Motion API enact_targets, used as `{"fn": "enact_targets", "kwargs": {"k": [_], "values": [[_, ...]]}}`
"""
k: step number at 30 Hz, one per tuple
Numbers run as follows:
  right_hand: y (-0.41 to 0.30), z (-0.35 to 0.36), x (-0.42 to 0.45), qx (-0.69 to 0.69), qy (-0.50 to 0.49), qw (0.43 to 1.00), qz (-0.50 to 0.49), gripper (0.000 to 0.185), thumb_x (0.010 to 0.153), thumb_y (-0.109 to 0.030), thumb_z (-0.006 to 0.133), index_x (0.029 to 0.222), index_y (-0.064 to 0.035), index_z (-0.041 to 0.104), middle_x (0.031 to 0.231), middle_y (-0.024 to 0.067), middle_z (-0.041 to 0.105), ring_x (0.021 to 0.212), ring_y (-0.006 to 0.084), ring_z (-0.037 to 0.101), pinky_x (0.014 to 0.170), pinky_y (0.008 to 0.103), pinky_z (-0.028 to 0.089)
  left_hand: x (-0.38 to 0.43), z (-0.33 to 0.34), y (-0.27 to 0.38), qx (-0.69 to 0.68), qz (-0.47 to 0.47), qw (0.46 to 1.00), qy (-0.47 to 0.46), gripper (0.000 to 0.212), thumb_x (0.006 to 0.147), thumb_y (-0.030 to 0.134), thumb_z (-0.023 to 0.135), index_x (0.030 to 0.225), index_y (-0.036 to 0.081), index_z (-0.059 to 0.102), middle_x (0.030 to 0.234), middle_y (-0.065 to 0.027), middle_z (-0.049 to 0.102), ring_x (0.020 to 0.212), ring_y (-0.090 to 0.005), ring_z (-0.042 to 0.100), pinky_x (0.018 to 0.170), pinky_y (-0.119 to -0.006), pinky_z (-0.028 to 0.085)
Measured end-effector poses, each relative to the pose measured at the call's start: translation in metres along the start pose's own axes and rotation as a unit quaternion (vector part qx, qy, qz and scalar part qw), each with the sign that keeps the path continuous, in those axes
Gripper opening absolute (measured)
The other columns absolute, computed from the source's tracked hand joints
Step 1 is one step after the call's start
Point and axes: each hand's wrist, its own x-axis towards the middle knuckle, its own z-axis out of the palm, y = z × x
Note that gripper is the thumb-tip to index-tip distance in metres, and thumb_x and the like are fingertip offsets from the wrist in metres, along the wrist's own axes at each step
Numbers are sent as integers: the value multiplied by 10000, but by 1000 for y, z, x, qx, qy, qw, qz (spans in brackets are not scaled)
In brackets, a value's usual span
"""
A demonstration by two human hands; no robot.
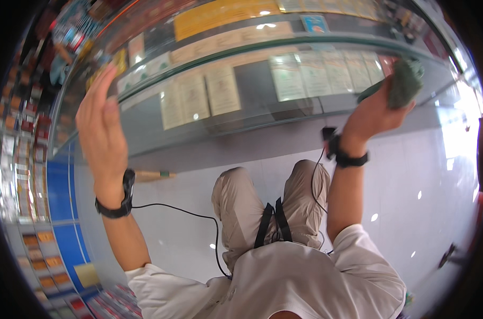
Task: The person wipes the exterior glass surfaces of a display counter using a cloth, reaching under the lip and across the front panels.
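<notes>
My right hand [379, 105] grips a bunched dark green cloth [405, 85] near the right end of a glass display case [241, 137]. Flat and empty, my left hand [106, 131] is raised by the case's left end, its fingers extended and blurred. Whether it touches the glass I cannot tell. Behind the front pane, cream printed packets [223, 89] and pale green-white packets [309, 77] stand in rows. Both wrists carry black strapped devices, the left one [126, 195] and the right one [341, 153], each with a thin cable.
A long yellow box [225, 16] and a small blue card [315, 24] sit farther back in the case. Stocked shelves [20, 159] line the left side. A wooden-looking stick [152, 175] shows beyond my left wrist. Another person's arm [62, 54] appears at upper left.
</notes>
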Motion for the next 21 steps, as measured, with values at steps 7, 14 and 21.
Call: {"fn": "enact_targets", "kwargs": {"k": [7, 14, 21], "values": [[-169, 37, -150, 116, -290, 916, -253, 747, 529, -157, 681, 1271, -179, 760, 1007, 50, 520, 916, 268, 479, 851, 393, 359, -9, -10, -35, -58, 16, 998, 23, 465, 1117, 321, 337, 1323, 82, 678, 1371, -120, 672, 1305, -341, 586, 1140, -433, 375], [-101, 7, -108, 141, -223, 956, -126, 402, 911, -55, 687, 1302, 35, 699, 1082, 100, 506, 994, 244, 567, 888, 344, 519, -23, 5, -1, -108, -2, 994, 31, 512, 1108, 358, 361, 1334, 13, 665, 1382, -168, 664, 1333, -324, 588, 1146, -402, 401], [-132, 6, -111, 129, -353, 887, -268, 785, 517, -79, 682, 1295, -166, 745, 1003, 43, 534, 902, 257, 517, 816, 378, 396, -22, 3, -11, -111, 22, 991, 78, 489, 1108, 309, 347, 1267, 8, 699, 1297, -167, 712, 1261, -336, 641, 1098, -388, 442]]}}
